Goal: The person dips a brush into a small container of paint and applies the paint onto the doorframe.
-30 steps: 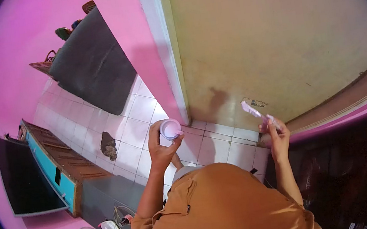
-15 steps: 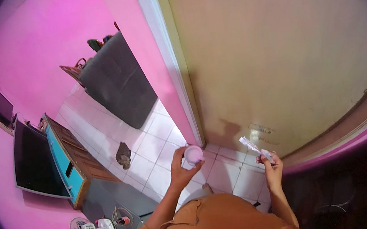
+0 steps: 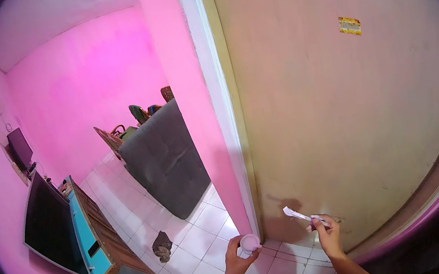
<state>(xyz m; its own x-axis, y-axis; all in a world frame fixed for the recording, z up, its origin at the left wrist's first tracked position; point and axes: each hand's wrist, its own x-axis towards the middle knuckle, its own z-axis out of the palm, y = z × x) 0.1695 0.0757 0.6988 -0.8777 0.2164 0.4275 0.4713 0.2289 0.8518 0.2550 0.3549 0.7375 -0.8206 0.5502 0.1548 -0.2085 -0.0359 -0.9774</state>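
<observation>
My left hand [image 3: 236, 261] is wrapped round a small cup [image 3: 250, 242] with pale pink stuff in it, seen from above. In my right hand [image 3: 328, 233] is the handle of a slim brush [image 3: 296, 213], gripped between thumb and fingers. The brush's tip is coated white and points up and left. It is held in front of the beige door [image 3: 333, 123]; whether it touches the surface I cannot tell. The brush and the cup are apart.
A yellow sticker [image 3: 350, 25] is on the door's upper part. Left of it stand a white frame [image 3: 211, 72] and a pink wall edge [image 3: 182, 76]. Beyond are a dark grey upright panel [image 3: 165, 160], a television [image 3: 52, 228], a blue cabinet [image 3: 86, 230] and a dark cloth [image 3: 162, 246] on white tiles.
The view has tilted upward, so the sticker shows and the fan has nearly left the frame. Both hands sit lower in view, still holding cup and brush. The brush now lies flatter.
</observation>
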